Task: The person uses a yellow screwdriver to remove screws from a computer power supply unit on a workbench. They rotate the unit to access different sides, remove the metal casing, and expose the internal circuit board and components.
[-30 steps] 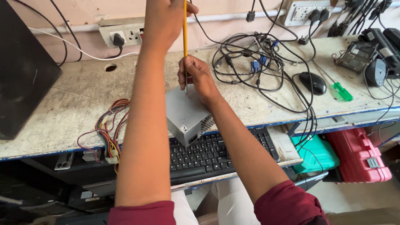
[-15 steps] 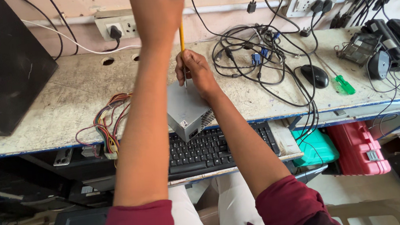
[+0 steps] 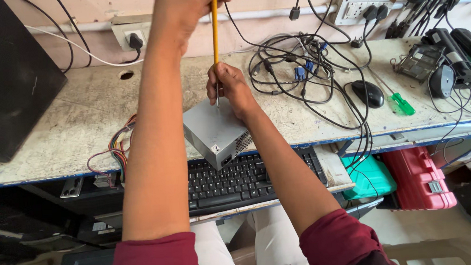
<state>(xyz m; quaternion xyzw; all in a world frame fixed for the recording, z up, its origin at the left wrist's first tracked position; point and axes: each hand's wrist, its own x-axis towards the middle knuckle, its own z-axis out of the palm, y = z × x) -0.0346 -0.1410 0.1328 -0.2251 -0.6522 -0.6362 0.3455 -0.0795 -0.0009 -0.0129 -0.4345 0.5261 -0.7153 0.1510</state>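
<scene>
Screwdriver upright on a grey box at the worktop's front edge

The left hand (image 3: 182, 6) grips the yellow screwdriver (image 3: 215, 35) by its handle; the right hand (image 3: 230, 87) pinches its shaft, resting on the grey metal box (image 3: 213, 131) overhanging the worktop (image 3: 49, 143).

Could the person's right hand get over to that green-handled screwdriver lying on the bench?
Probably yes. The right hand is on the grey metal box, steadying the shaft of the yellow-handled screwdriver. The green-handled screwdriver lies uncovered to its right; only loose black cables and a black mouse lie between.
</scene>
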